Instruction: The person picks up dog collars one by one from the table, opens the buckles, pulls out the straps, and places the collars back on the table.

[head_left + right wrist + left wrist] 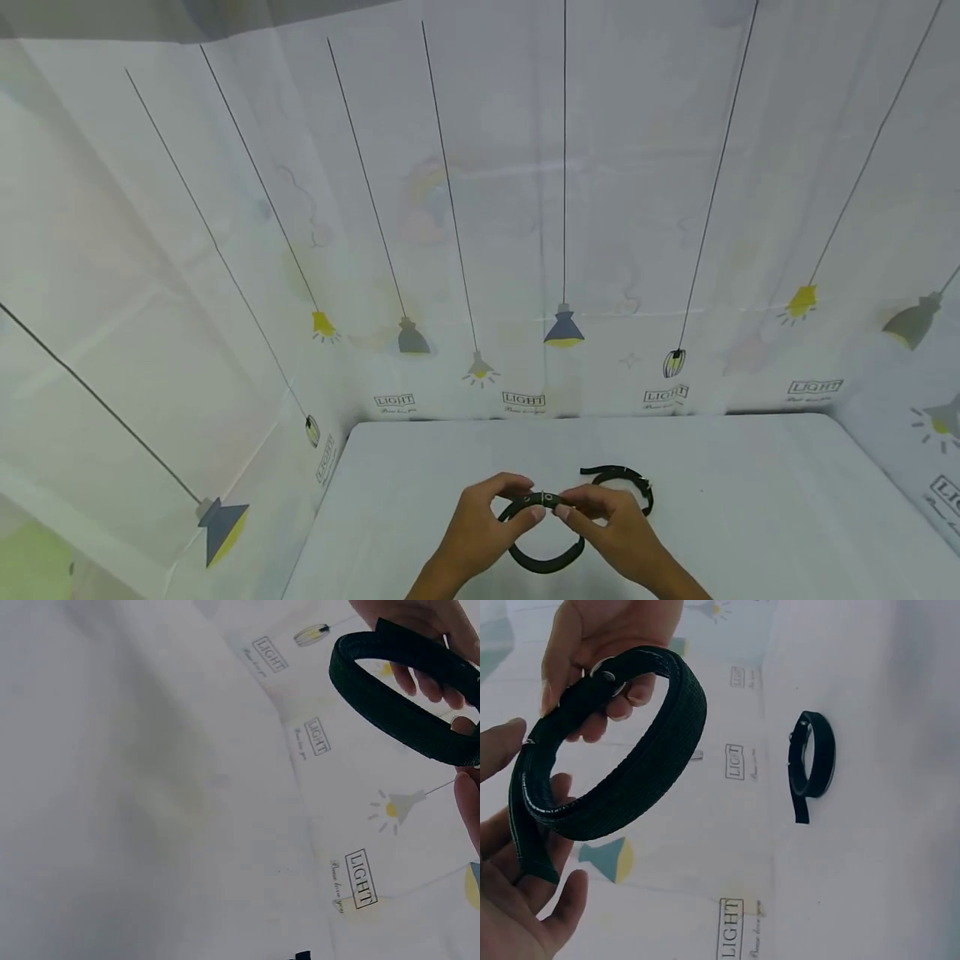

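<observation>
A dark green-black buckle collar (546, 564), bent into a loop, is held up above the table between both hands. My left hand (474, 527) pinches the band on one side of the loop with thumb and fingers. On the other side, my right hand (617, 533) pinches the band by the buckle part. In the left wrist view a metal ring (609, 676) shows near the right hand's fingers, and the strap's tail (536, 859) hangs by the left hand's fingers. A second dark collar (651, 492), also looped, lies on the table beyond the right hand.
The white table (420, 454) stretches under and around the hands. Behind it hangs a pale wall sheet (637, 208) printed with lamps and the word LIGHT. A similar sheet (97, 333) closes off the left side.
</observation>
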`<action>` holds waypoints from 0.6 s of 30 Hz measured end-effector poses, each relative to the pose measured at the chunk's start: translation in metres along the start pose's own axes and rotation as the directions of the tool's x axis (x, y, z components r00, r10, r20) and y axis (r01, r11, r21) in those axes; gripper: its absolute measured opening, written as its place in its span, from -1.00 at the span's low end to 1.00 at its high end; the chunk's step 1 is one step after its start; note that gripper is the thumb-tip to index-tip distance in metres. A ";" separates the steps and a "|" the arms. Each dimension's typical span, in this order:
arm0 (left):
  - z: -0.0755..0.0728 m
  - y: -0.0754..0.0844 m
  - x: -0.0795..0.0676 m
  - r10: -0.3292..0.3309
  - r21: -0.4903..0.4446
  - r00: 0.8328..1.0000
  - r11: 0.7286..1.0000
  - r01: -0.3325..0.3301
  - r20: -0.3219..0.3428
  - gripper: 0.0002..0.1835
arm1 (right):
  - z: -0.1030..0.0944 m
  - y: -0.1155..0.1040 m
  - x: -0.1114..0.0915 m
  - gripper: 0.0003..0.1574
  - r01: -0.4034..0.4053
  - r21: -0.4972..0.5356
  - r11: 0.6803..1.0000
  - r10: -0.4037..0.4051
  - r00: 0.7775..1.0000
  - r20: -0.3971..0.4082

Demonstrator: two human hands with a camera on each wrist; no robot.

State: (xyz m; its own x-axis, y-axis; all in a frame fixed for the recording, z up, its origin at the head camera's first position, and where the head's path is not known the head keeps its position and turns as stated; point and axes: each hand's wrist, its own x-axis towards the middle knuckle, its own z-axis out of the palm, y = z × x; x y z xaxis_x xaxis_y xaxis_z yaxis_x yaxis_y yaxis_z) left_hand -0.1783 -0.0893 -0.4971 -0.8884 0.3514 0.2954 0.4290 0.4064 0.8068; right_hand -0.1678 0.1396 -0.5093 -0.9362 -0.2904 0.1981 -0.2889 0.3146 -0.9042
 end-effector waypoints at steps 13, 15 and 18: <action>0.007 -0.010 0.007 -0.034 -0.141 0.993 0.989 0.050 0.115 -0.63 | 0.001 0.004 -0.009 -0.68 -0.037 0.019 0.999 0.036 0.999 0.040; 0.008 -0.011 0.007 -0.046 -0.121 0.989 0.991 0.063 0.140 -0.63 | 0.002 0.005 -0.010 -0.69 0.000 -0.006 1.000 0.000 0.999 0.036; 0.007 -0.011 0.008 -0.036 -0.093 0.985 0.994 0.052 0.166 -0.60 | 0.001 0.009 -0.009 -0.71 0.064 -0.038 0.997 -0.062 0.997 0.046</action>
State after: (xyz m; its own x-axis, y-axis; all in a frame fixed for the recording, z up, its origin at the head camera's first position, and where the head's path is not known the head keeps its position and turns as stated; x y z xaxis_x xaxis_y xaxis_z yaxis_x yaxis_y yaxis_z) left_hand -0.1890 -0.0849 -0.5077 -0.8635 0.4721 0.1773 0.3656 0.3440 0.8648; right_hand -0.1620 0.1441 -0.5192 -0.9061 -0.3510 0.2362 -0.3556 0.3293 -0.8747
